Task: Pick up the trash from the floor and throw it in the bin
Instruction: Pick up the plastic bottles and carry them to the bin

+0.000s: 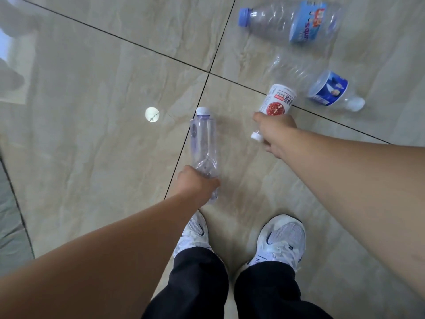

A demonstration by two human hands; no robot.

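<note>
Bottles are the trash on view: a clear bottle (204,146) is gripped near its base by the clenched left hand (195,184), cap pointing to 12 o'clock, and a red-labelled bottle (277,103) is clasped by the right hand (276,132), white cap toward 7 o'clock. Two more lie on the tiled floor (103,77) at 1 o'clock: a pale-blue-labelled bottle (292,21) and a dark-blue-labelled bottle (331,90). White shoes (282,240) are seen at 6 o'clock.
</note>
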